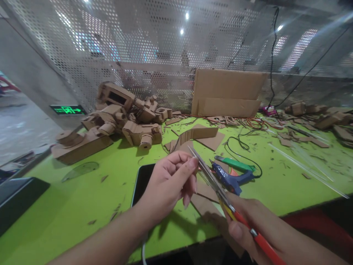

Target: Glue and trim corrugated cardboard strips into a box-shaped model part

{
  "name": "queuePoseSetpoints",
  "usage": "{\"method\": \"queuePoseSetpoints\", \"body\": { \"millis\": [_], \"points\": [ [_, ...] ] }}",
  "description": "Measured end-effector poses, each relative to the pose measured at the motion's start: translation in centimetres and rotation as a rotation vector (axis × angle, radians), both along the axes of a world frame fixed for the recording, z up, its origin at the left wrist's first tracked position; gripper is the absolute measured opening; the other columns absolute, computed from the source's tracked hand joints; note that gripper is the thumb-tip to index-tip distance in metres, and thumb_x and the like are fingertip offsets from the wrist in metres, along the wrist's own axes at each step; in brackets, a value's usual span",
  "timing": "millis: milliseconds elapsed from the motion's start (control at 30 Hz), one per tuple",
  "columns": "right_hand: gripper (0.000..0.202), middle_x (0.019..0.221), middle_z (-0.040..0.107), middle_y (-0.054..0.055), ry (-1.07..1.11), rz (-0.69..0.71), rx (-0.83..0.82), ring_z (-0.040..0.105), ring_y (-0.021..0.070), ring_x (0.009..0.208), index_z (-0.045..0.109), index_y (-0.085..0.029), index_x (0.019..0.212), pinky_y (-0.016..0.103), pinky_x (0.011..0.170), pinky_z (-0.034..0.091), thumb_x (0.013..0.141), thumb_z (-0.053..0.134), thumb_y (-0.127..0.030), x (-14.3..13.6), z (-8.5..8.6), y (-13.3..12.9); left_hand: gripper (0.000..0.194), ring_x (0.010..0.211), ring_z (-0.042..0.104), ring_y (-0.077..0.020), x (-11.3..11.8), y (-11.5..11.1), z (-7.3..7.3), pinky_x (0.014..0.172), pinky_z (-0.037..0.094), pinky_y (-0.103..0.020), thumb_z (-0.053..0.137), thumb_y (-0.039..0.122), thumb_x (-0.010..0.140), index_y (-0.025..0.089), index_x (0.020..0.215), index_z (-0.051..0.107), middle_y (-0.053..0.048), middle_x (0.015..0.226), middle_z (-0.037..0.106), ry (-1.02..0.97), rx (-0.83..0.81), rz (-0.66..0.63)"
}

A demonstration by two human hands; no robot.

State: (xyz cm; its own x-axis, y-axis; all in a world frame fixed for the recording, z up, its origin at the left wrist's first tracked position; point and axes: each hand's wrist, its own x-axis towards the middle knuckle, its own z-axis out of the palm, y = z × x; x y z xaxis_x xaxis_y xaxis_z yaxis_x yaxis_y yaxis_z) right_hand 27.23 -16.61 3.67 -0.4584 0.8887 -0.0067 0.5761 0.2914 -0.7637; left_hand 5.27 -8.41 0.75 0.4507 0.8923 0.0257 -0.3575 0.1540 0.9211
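Observation:
My right hand (pixel 248 217) is wrapped around a pair of scissors (pixel 213 180) with long metal blades and red and yellow handles. Their blades point up and to the left, the tips beside the fingers of my left hand (pixel 171 180). That hand is closed in a pinch; whatever may be between thumb and forefinger is too small or hidden to make out. Behind it, a bent cardboard strip (pixel 198 133) rests on a flat cardboard piece (pixel 211 141). A phone (pixel 142 180) lies partly under my left hand. Right of the blades are a blue glue gun (pixel 228 178) and a green utility knife (pixel 238 163).
Cardboard models (pixel 143 134) crowd the back left of the green table (pixel 116 176). A cardboard panel (pixel 228 90) leans against the perforated screen. Cables (pixel 253 123), cardboard scraps and clear glue sticks (pixel 306 169) lie to the right. A dark box-like object (pixel 22 198) stands at left.

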Motion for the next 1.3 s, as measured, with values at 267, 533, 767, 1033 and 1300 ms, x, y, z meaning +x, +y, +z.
{"method": "queuePoseSetpoints", "body": {
  "millis": [267,533,767,1033,1300],
  "points": [
    [0.054,0.064,0.062,0.002,-0.005,-0.087,0.058,0.06,0.021,0.061,0.069,-0.026,0.092,0.028,0.052,0.053,0.092,0.055,-0.078,0.3,-1.8,-0.2,0.026,0.035,0.049,-0.0044,0.0,0.1,0.1,0.034,0.043,-0.011,0.072,0.039,0.099,0.019,0.086,0.063,0.004,0.055,0.067,-0.055,-0.008,-0.031],
    [0.044,0.062,0.06,0.0,-0.424,-0.509,0.203,0.055,0.02,0.055,0.056,-0.026,0.079,0.03,0.052,0.041,0.094,0.061,-0.067,9.0,-2.1,1.0,0.01,0.036,0.054,-0.0065,-0.3,0.6,0.1,0.035,0.039,-0.012,0.067,0.027,0.099,0.019,0.096,0.064,0.003,0.059,0.069,-0.057,0.063,-0.023],
    [0.038,0.066,0.07,0.016,-0.891,-0.826,0.398,0.065,0.0346,0.056,0.067,-0.023,0.09,0.043,0.057,0.043,0.097,0.055,-0.059,18.7,-4.8,2.0,0.007,0.036,0.052,-0.0079,-0.2,0.8,-0.2,0.035,0.037,-0.014,0.06,0.023,0.097,0.02,0.091,0.056,0.006,0.057,0.061,-0.076,0.063,0.03],
    [0.047,0.067,0.072,0.018,-0.903,-0.844,0.115,0.071,0.0388,0.058,0.074,-0.017,0.094,0.046,0.056,0.049,0.087,0.066,-0.063,24.7,-6.3,3.9,0.012,0.042,0.047,-0.0093,-1.3,1.5,-0.2,0.039,0.034,-0.017,0.052,0.014,0.09,0.02,0.082,0.058,0.004,0.056,0.054,-0.075,0.129,0.144],
    [0.04,0.133,0.073,0.016,-0.715,-0.37,0.612,0.07,0.0384,0.12,0.071,-0.021,0.132,0.056,0.104,0.054,0.099,0.057,-0.038,17.7,-6.0,3.5,0.007,0.042,0.047,-0.0113,-1.2,1.5,-0.1,0.04,0.03,-0.02,0.054,0.018,0.085,0.02,0.079,0.057,0.003,0.055,0.054,-0.093,0.147,0.168]
  ]
}}
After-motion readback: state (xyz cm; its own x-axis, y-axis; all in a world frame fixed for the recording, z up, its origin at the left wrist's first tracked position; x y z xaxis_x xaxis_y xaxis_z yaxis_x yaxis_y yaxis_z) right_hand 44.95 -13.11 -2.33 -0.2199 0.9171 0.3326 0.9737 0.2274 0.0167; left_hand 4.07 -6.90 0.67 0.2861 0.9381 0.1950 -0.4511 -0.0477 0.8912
